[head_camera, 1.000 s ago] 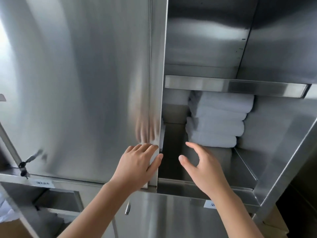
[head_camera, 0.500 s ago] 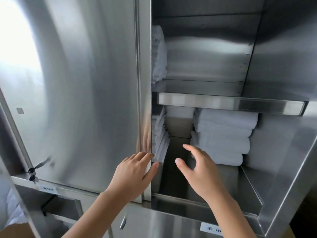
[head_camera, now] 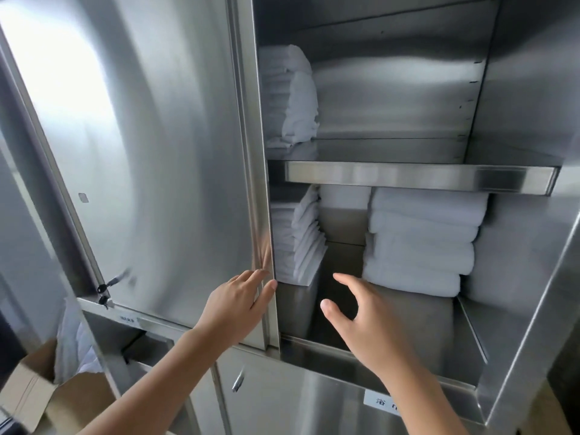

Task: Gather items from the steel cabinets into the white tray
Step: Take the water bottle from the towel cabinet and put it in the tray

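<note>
Both forearms are showing bare right down to the frame edge — no sleeves are covering them. The left hand [head_camera: 236,304] and right hand [head_camera: 365,321] are wearing nothing — no gloves, rings or watch showing.

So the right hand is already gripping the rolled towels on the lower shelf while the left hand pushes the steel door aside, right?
Not quite. In the head view the right hand is open and empty, short of the rolled towels. The left hand is indeed on the steel door.
</note>
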A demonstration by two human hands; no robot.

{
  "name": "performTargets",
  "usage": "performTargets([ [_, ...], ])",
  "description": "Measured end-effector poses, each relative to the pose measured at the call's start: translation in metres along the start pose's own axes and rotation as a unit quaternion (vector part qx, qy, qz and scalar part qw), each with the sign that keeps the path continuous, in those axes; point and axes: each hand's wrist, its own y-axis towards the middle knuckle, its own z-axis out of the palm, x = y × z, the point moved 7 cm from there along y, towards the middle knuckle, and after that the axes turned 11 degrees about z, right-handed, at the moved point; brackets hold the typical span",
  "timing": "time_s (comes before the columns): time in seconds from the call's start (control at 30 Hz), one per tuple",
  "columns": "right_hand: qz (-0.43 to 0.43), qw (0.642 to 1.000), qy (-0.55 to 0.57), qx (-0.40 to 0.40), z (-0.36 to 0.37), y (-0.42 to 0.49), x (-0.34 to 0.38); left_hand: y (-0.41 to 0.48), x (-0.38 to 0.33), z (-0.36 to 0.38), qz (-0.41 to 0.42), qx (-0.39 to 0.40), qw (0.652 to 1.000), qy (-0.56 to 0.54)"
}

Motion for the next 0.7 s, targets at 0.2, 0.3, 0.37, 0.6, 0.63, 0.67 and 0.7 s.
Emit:
performTargets([
  [0.2, 0.012, 1.0, 0.004, 0.0, -0.009, -0.003, -0.012, 0.01, -0.007, 0.011, -0.016, -0.011, 1.0, -0.022],
  [0.3, 0.018, 1.0, 0.001, -0.009, -0.012, -0.004, -0.02, 0.012, -0.011, 0.018, -0.023, -0.024, 0.998, -0.045],
  [0.37, 0.026, 1.0, 0.0, -0.014, -0.01, -0.004, -0.024, 0.011, -0.012, 0.026, -0.02, -0.031, 0.997, -0.06],
  [0.6, 0.063, 0.998, -0.008, -0.013, 0.005, 0.0, -0.038, 0.008, -0.013, 0.044, 0.001, -0.046, 0.988, -0.145],
  [0.63, 0.07, 0.997, -0.008, -0.012, 0.006, 0.001, -0.04, 0.008, -0.013, 0.045, 0.001, -0.047, 0.987, -0.156],
  [0.67, 0.078, 0.997, -0.006, -0.012, 0.007, 0.001, -0.043, 0.008, -0.014, 0.046, 0.002, -0.049, 0.985, -0.168],
  [0.7, 0.085, 0.996, -0.005, -0.013, 0.008, 0.002, -0.046, 0.008, -0.016, 0.047, 0.005, -0.05, 0.983, -0.178],
])
